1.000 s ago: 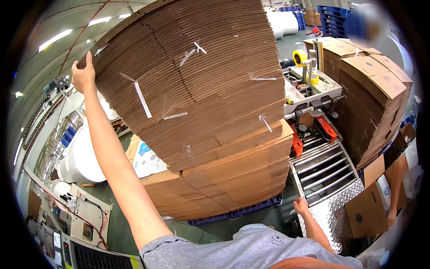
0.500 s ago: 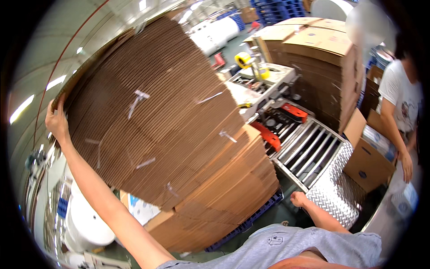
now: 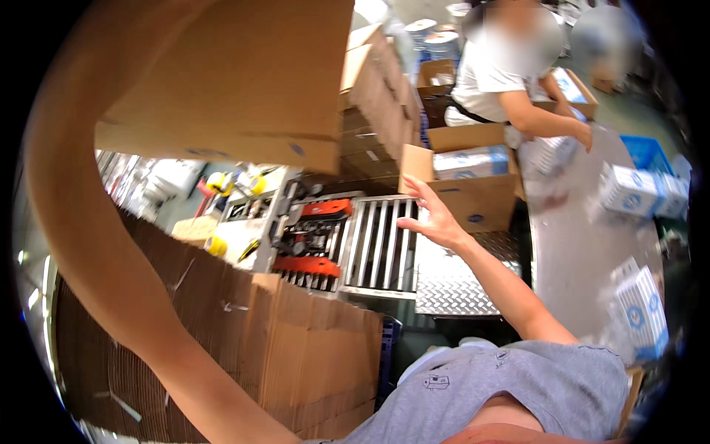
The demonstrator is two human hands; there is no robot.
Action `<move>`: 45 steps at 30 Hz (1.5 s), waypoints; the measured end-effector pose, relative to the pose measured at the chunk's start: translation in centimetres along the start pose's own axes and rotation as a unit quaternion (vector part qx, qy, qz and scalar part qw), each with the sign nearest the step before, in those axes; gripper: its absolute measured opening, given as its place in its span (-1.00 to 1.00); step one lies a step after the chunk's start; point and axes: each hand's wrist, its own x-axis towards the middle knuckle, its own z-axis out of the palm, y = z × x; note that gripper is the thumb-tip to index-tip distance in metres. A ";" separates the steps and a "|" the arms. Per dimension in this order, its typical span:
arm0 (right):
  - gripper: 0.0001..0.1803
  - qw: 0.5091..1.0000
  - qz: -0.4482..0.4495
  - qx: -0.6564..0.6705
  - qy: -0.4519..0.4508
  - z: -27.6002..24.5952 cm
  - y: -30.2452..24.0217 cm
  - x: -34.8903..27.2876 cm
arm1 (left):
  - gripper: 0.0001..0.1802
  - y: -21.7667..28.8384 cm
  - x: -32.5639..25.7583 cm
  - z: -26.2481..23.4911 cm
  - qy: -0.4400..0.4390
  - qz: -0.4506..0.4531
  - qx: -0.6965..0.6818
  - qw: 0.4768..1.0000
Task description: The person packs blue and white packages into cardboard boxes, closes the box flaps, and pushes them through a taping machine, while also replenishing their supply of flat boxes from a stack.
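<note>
Above the raised left arm, up top-left, a flat cardboard sheet (image 3: 229, 81) is lifted overhead; it's the biggest thing in view w/ its long axis running roughly left–right, tilted, near edge dipping toward the person, broad face turned down at the camera. Left hand is out of frame behind/above the sheet, so can't tell how it grips, only that the arm goes up to it.

Under that arm sits the stack of flattened cartons (image 3: 222, 348), edges on show, banded w/ strips.

Right of the stack, just below the right hand (image 3: 436, 218), is the roller conveyor (image 3: 381, 244) w/ the red-and-black taping unit (image 3: 310, 237) beside it. Right hand is spread open, fingers splayed, holding nothing, hovering over the rollers near an open carton (image 3: 473, 196).

Risks, as I judge: sheet held by one arm only, so it could swing, sag or slip, clip the taping unit or drop on the rollers. Co-worker (image 3: 510, 89) beyond the right hand is near enough that a wide swing might reach. View is blocked by the sheet, too.
</note>
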 end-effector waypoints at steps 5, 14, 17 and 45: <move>-0.72 0.972 -0.033 -0.121 0.199 -7.4 2.3 -6.8 | -0.46 -7.4 3.3 9.5 0.012 -0.042 -0.116 0.992; -0.79 0.866 0.024 -0.496 0.060 -13.2 -4.9 -11.7 | 0.24 -10.2 -17.5 43.1 0.121 -0.488 -0.523 0.688; -0.75 0.840 0.037 -0.542 -0.005 -11.0 -1.0 -13.0 | 0.36 -1.9 -23.5 49.1 0.096 -0.525 -0.482 0.695; -0.15 0.737 0.125 -0.618 -0.244 -12.2 1.3 -11.3 | 0.15 10.6 -33.3 48.2 -0.513 0.086 -0.320 0.792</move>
